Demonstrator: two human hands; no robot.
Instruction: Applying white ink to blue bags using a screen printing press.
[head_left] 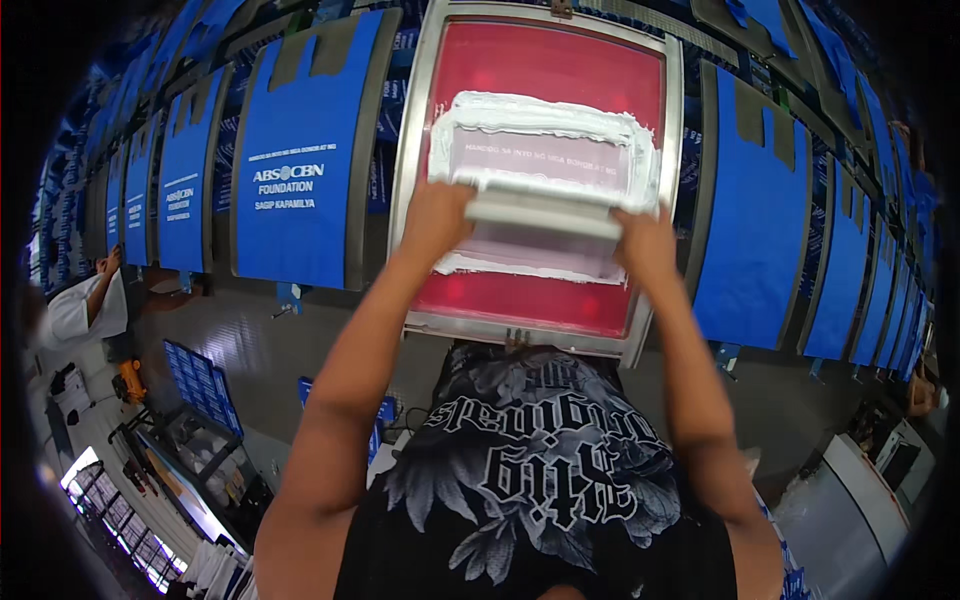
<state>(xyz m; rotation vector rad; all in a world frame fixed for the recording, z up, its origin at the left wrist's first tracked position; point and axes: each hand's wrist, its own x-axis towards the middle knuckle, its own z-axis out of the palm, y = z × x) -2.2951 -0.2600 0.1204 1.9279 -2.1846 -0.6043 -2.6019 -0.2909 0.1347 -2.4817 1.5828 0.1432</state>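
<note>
A screen-printing frame (421, 120) with a metal rim and red mesh lies before me. White ink (545, 115) is smeared in a thick, rough rectangle around a paler window in the mesh. Across that window lies a pale squeegee (545, 212), blurred by motion. My left hand (437, 215) is closed on the squeegee's left end, and my right hand (647, 245) grips its right end. Both arms reach forward, one on each side of the squeegee. White ink shows above the squeegee and in a thin line below it.
Blue fabric pieces on dark boards stand in rows, printed ones (290, 170) to the left and plain ones (755, 220) to the right. Another person in a white top (85, 305) stands at far left. A metal box (840, 500) sits at lower right.
</note>
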